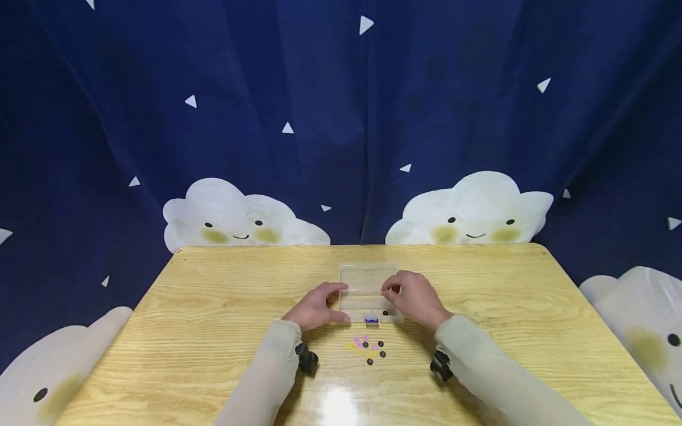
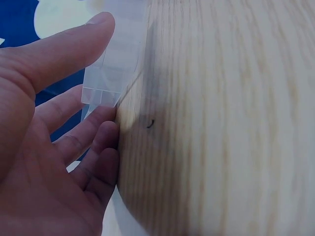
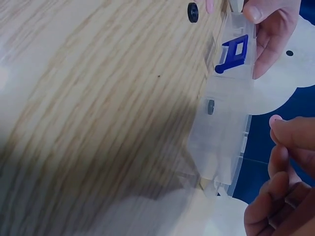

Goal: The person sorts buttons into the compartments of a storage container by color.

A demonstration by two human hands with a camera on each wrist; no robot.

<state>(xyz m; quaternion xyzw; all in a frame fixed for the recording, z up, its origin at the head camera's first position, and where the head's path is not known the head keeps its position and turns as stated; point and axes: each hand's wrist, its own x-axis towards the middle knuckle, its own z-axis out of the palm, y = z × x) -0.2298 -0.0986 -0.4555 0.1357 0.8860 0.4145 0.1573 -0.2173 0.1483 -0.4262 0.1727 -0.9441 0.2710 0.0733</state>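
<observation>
right hand (image 1: 417, 297) pinching pink button (image 3: 275, 118), left hand (image 1: 314, 307) spread, gripping clear box (image 1: 364, 300)

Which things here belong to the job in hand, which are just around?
Job, judging by the hands:
- box
- blue latch
- pink button, pinched by right hand
- loose buttons
- black button in box
- left hand, holding box

Just around:
- table
- curtain
- wrist cameras

Smooth clear plastic box (image 1: 367, 275), glossy wood-grained table (image 1: 224, 296), matt cloth curtain (image 1: 319, 71), buttons (image 1: 365, 344) probably plastic
</observation>
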